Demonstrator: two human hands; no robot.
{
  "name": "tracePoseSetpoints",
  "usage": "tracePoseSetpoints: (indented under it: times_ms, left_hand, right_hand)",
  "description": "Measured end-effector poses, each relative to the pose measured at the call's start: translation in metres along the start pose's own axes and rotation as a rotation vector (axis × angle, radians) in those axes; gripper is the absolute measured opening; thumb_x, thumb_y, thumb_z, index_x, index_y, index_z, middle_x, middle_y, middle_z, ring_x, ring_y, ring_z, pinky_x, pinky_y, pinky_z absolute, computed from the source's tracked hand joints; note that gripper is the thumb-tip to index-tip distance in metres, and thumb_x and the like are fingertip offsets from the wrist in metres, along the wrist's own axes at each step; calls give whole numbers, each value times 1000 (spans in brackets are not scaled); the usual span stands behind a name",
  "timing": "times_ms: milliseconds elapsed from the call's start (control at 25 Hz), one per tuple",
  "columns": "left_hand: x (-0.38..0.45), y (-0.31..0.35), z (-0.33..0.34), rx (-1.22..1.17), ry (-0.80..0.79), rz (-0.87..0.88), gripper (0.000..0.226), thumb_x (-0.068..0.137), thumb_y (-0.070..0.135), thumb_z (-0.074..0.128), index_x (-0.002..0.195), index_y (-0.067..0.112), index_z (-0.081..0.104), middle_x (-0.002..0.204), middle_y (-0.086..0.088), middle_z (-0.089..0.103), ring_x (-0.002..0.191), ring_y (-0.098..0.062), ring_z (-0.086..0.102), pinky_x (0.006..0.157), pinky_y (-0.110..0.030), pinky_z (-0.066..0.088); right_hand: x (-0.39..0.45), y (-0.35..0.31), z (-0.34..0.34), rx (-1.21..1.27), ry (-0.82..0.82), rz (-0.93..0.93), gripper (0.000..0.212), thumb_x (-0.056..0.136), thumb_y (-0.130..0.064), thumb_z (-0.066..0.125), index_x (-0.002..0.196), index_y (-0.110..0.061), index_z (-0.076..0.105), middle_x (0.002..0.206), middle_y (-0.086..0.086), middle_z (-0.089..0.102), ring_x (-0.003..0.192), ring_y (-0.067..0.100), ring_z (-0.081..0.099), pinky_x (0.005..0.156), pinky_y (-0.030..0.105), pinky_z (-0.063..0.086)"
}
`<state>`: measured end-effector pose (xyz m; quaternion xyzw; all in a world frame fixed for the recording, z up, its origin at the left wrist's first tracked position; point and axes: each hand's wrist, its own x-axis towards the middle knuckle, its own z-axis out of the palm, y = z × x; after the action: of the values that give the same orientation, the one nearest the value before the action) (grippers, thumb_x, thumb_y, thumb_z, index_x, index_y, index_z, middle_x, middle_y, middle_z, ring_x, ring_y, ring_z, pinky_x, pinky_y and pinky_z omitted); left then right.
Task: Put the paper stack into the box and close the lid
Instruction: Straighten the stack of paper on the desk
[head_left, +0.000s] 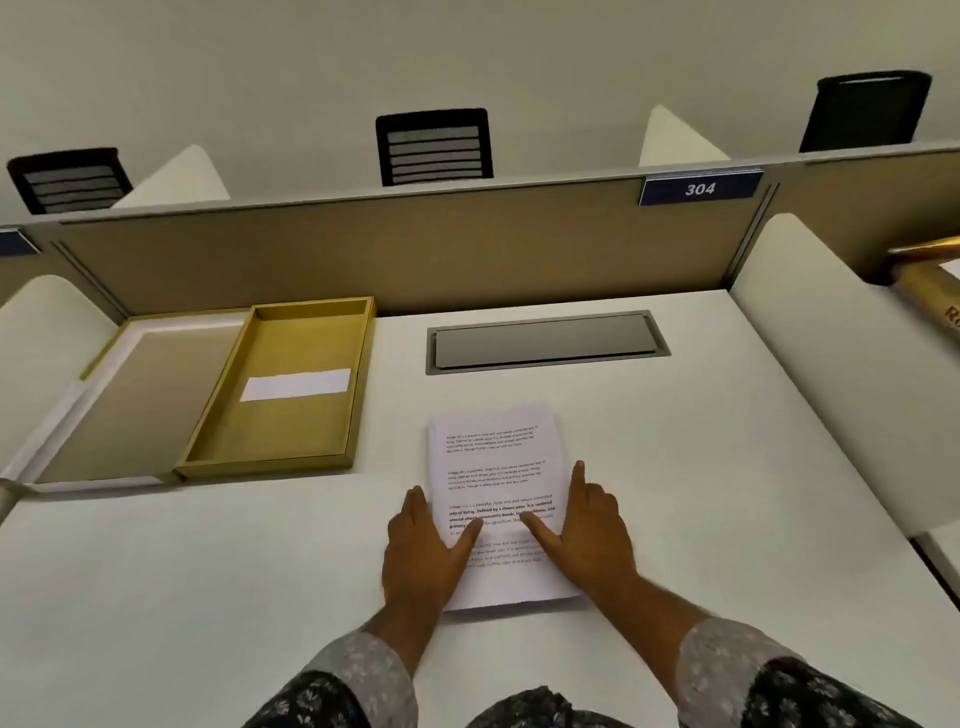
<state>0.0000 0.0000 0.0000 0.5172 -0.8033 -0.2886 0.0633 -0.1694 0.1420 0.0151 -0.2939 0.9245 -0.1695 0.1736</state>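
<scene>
White desk (675, 467): paper stack (498, 499) is flanked and touched by left hand (423, 556) and right hand (587, 530), fingers spread flat, nothing gripped. Gold box (291, 384) is left of the stack, lid (130, 405) laid open.

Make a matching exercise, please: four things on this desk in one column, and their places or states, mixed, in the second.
1. paper stack
2. box
3. lid
4. hatch

a. shut, flush in the desk
b. open, with a white label inside
c. flat on the desk under both hands
d. lying open to the left of the box

Pairs: 1-c, 2-b, 3-d, 4-a
</scene>
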Motion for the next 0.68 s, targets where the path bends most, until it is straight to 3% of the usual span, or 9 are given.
tracePoseSetpoints:
  times_ms: [120, 240, 360, 520, 600, 680]
  left_hand:
    - [8, 4, 8, -106, -9, -23, 102, 75, 91, 53, 153, 28, 36, 151, 0, 57, 137, -29, 52, 109, -51, 52]
    - [14, 14, 10, -231, -62, -103, 103, 75, 87, 58, 155, 26, 35, 154, -4, 54, 139, -33, 51, 112, -53, 49]
    - [20, 8, 8, -255, -96, -81, 101, 78, 79, 65, 158, 26, 33, 154, -4, 50, 140, -33, 50, 115, -52, 47]
    - [41, -8, 7, -369, -178, -115, 90, 69, 80, 71, 145, 37, 49, 142, 3, 58, 127, -25, 63, 106, -51, 56]
    - [45, -14, -2, -483, -253, -104, 70, 72, 63, 81, 134, 38, 59, 134, 7, 66, 115, -17, 70, 96, -42, 62]
    - [51, -19, -11, -574, -318, -62, 51, 80, 32, 87, 126, 32, 65, 126, 7, 74, 108, -12, 74, 82, -26, 64]
  right_hand:
    - [5, -14, 14, 104, 19, 114, 123, 80, -87, 51, 168, -14, 4, 151, 13, 48, 138, 34, 48, 108, 46, 50]
    - [18, -23, 17, 176, -35, 260, 119, 77, -84, 60, 164, -13, 20, 152, 16, 47, 138, 38, 48, 110, 52, 48]
    - [36, -17, 13, 247, -91, 352, 99, 76, -78, 69, 146, -12, 46, 143, 17, 55, 131, 39, 55, 108, 51, 50]
    - [47, -21, 17, 232, -116, 403, 98, 70, -72, 79, 139, -10, 50, 140, 16, 58, 130, 38, 57, 106, 49, 50]
    - [51, -26, 16, 219, -128, 435, 98, 68, -69, 82, 138, -8, 52, 140, 15, 58, 130, 37, 57, 106, 47, 49]
    - [52, -32, 13, 192, -129, 447, 98, 69, -64, 85, 140, -6, 51, 141, 15, 54, 131, 36, 55, 106, 45, 48]
